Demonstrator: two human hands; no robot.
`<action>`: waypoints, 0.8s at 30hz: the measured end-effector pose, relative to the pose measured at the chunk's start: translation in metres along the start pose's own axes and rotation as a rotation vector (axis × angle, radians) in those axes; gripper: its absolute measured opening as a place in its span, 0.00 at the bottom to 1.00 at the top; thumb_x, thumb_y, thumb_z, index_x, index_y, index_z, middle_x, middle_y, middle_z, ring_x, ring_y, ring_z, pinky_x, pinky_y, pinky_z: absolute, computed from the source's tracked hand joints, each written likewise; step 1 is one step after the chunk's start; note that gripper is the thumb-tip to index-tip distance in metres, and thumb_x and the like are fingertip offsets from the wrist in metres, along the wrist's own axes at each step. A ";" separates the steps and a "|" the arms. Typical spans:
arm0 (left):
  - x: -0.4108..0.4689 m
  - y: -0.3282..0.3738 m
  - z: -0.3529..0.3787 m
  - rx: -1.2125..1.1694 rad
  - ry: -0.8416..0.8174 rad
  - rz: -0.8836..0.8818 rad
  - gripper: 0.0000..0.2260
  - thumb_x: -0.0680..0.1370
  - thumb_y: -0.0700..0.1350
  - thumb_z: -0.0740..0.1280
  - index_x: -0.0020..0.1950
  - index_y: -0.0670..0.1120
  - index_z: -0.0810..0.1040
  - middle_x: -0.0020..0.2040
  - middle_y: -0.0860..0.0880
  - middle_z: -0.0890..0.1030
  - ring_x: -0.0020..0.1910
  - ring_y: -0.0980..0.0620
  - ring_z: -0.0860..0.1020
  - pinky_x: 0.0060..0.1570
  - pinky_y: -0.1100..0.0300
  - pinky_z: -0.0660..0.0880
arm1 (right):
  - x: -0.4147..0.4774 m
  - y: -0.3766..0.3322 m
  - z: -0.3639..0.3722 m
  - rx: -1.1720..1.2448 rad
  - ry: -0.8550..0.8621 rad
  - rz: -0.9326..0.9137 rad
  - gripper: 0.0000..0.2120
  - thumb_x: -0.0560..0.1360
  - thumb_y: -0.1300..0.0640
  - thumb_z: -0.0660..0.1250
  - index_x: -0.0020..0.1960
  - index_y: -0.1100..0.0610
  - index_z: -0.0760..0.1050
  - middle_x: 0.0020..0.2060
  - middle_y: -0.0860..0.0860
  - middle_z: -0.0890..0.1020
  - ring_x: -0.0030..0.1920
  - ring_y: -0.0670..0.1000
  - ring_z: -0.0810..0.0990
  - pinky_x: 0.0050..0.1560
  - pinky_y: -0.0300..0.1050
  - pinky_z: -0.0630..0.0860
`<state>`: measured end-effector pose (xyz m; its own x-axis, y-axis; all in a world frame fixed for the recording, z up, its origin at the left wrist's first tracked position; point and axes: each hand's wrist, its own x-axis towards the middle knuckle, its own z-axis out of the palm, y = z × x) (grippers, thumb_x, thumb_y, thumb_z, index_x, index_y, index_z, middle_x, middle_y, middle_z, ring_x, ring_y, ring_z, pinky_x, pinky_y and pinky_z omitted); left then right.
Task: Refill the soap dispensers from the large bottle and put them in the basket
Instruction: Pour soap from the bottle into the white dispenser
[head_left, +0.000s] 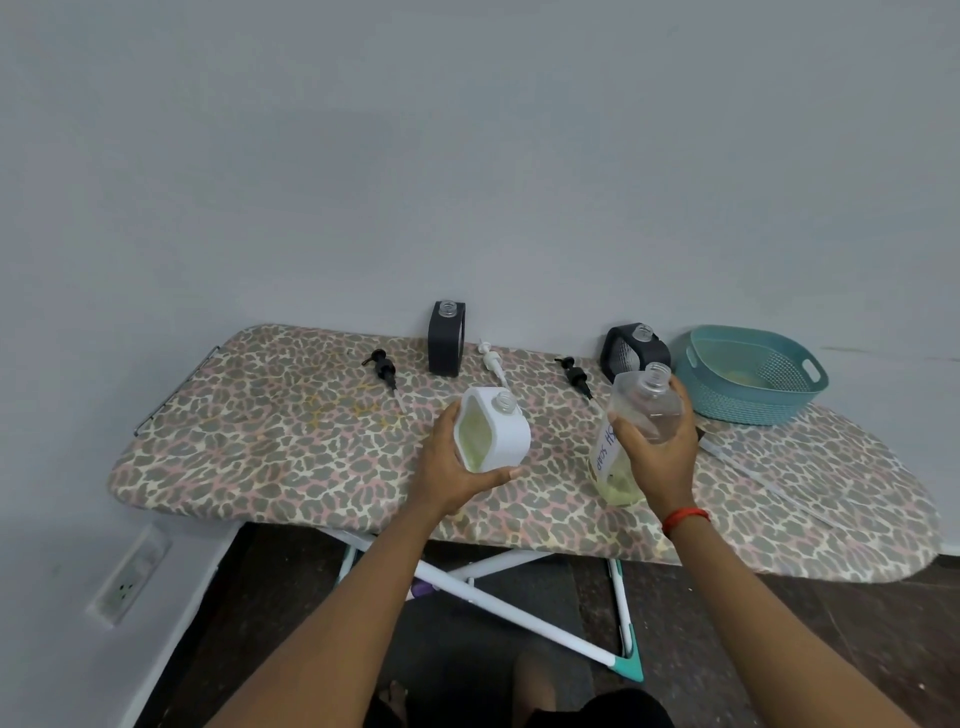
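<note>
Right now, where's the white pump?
Head view, centre: the white pump lies on the ironing board, just right of the upright black dispenser and behind the white dispenser in the left hand.

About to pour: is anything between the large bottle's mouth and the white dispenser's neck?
Nothing visible. The large bottle and white dispenser are both uncapped; the black pump lies on the board behind the gap.

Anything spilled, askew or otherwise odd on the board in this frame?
Faint yellowish marks on the board cover, left of the white dispenser, look like soap stains or spills. The black dispenser by the basket appears tilted, though lens distortion may cause that. Nothing else stands out.
</note>
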<state>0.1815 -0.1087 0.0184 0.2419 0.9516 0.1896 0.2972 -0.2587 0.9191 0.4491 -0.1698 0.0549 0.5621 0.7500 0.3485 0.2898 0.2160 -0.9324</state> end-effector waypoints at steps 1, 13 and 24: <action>-0.001 0.001 -0.001 -0.016 -0.013 -0.008 0.47 0.63 0.52 0.85 0.76 0.56 0.64 0.67 0.62 0.73 0.63 0.68 0.73 0.60 0.67 0.73 | 0.000 0.000 -0.002 0.001 -0.001 0.007 0.38 0.72 0.62 0.78 0.77 0.53 0.66 0.64 0.41 0.78 0.61 0.34 0.78 0.53 0.29 0.76; -0.050 0.009 0.024 -0.074 0.204 -0.118 0.36 0.70 0.51 0.81 0.75 0.54 0.71 0.58 0.61 0.81 0.57 0.60 0.81 0.55 0.62 0.79 | -0.008 -0.005 -0.004 0.031 -0.008 0.000 0.38 0.66 0.46 0.79 0.69 0.27 0.66 0.64 0.36 0.77 0.64 0.42 0.79 0.60 0.45 0.79; -0.021 0.011 0.045 -0.017 0.102 -0.143 0.25 0.73 0.46 0.79 0.68 0.46 0.78 0.53 0.57 0.81 0.54 0.53 0.82 0.43 0.73 0.77 | -0.004 -0.003 -0.011 0.031 0.042 -0.069 0.38 0.68 0.51 0.80 0.74 0.41 0.68 0.67 0.38 0.76 0.65 0.41 0.78 0.61 0.45 0.80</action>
<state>0.2210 -0.1385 0.0092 0.1030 0.9906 0.0898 0.3061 -0.1175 0.9447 0.4547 -0.1805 0.0571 0.5735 0.7063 0.4150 0.3055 0.2856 -0.9083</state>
